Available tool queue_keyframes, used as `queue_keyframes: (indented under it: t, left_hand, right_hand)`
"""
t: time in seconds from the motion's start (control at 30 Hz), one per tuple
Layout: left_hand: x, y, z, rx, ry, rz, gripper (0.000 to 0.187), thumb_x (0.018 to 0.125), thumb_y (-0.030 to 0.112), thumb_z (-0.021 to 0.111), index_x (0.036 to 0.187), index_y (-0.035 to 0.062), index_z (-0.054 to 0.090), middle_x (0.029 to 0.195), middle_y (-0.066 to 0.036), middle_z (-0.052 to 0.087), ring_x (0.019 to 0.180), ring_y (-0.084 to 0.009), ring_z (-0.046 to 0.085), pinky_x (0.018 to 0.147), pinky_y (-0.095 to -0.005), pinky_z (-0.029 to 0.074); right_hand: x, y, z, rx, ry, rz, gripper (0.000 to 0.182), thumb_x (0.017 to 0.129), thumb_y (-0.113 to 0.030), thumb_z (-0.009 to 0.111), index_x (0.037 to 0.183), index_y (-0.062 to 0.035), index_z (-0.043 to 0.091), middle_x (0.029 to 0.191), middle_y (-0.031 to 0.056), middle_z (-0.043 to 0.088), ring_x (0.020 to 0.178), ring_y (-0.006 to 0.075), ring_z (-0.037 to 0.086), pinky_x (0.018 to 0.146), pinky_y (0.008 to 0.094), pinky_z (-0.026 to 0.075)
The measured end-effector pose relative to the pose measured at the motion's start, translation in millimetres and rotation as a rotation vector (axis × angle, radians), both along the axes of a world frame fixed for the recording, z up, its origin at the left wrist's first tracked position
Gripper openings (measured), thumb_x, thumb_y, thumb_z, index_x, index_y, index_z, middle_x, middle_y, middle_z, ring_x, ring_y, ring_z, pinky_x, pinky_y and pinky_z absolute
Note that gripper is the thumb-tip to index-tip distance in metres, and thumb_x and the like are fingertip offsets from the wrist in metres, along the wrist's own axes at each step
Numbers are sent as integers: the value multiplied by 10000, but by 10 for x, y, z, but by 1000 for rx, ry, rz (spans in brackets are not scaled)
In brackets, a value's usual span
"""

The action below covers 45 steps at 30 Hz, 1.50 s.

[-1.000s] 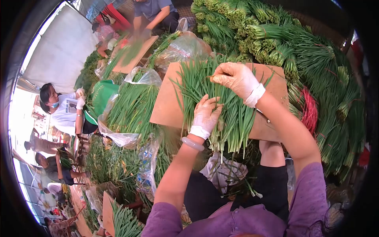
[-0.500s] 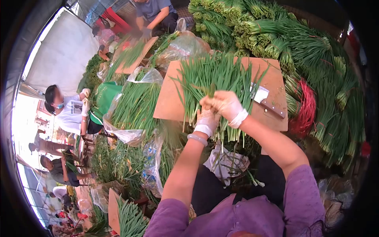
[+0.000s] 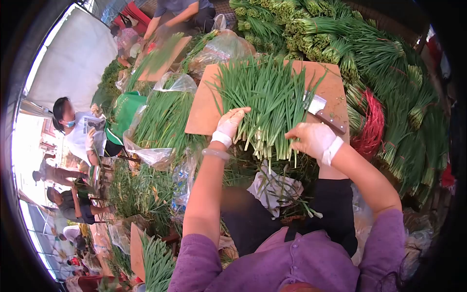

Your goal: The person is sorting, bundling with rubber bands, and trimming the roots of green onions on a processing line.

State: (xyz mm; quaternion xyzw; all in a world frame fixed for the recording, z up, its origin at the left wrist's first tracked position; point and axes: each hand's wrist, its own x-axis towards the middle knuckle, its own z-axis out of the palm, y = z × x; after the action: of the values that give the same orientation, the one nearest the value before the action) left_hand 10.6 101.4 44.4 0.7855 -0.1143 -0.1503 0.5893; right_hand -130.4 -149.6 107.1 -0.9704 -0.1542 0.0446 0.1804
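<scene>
single head view looks steeply down, close over the board [image 3: 335,87].

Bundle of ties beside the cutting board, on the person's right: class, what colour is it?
Red. The bundle of ties shows best in the head view, lying among green stalks right of the cutting board.

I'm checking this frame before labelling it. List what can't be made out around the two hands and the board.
- Head view: the cleaver blade is partly hidden under the chives.
- The right hand fingertips are buried in the stalk ends; grip unclear.
- The left hand palm faces away.
- The board near edge is covered by the chives.
- The red ties are too small to count.
</scene>
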Motion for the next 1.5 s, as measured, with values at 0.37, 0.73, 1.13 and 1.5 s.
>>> queue_keyframes:
  t: [0.37,0.73,1.13,1.5]
  left_hand:
    - [-506,-272,67,348,-417,-149,200,830,152,592,978,48,677,886,-120,633,822,-222,601,756,-301,470]
    - [-551,-319,-282,324,-393,-207,216,793,126,624,996,64,668,968,-115,591,859,-250,598,777,-332,485]
    - [-505,-329,-111,542,-364,-240,250,788,170,626,1015,72,661,948,-122,602,802,-255,609,762,-359,490]
    - [-518,-389,-192,790,-382,-301,481,814,282,596,1284,218,519,990,-131,564,924,-300,584,807,-397,469]
  right_hand:
    - [589,481,-887,161,-100,62,167,775,-204,624,899,-93,633,868,116,605,807,274,624,701,394,500]
    - [472,165,-268,1492,355,-407,130,829,-202,659,804,-93,591,693,-55,502,584,22,400,492,168,281]
    - [340,133,178,655,204,98,356,813,-290,633,1079,-53,623,849,87,660,728,173,610,667,314,495]
    - [1223,39,-227,-198,-187,-196,145,793,-188,523,809,-95,633,800,107,662,751,303,646,671,432,514]
